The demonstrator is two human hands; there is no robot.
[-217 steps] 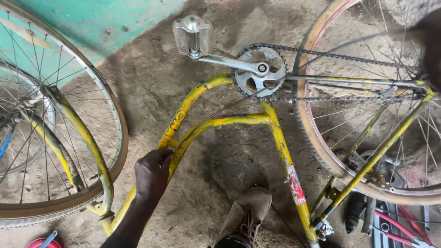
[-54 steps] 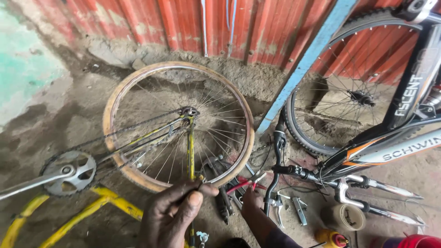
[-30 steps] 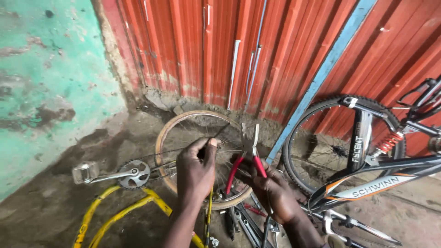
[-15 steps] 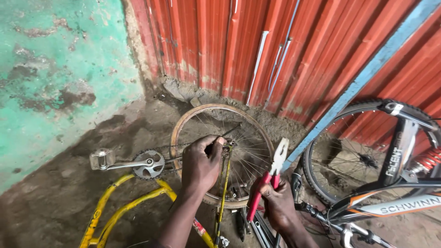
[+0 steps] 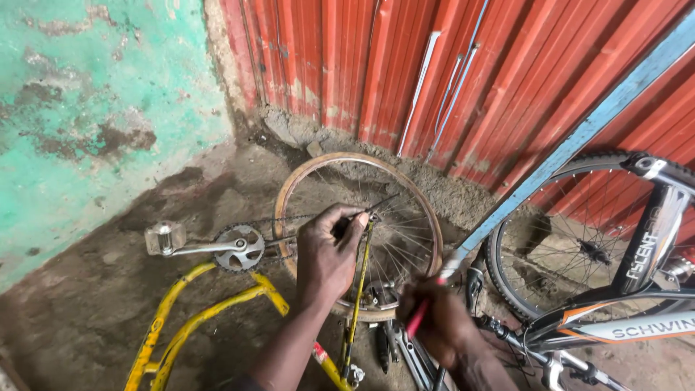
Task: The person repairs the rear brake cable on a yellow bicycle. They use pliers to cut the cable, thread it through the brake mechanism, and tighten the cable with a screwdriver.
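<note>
Yellow tubing of an upturned bicycle frame (image 5: 210,315) lies on the dirt floor, its bare rear wheel (image 5: 358,235) standing up near the red corrugated wall (image 5: 434,80). The left hand (image 5: 327,253) is closed around the yellow seat stay (image 5: 360,279) near the wheel's hub, fingers pinched at the axle end, much as it was half a second ago. The right hand (image 5: 441,326) grips red-handled pliers (image 5: 427,308); it has dropped lower and nearer the wheel's rim than before, when the tool was raised clear with its jaws up. Chainring and pedal (image 5: 206,246) sit left of the wheel, unchanged. A second bicycle (image 5: 622,289) leans at right beside a blue bar (image 5: 579,137).
</note>
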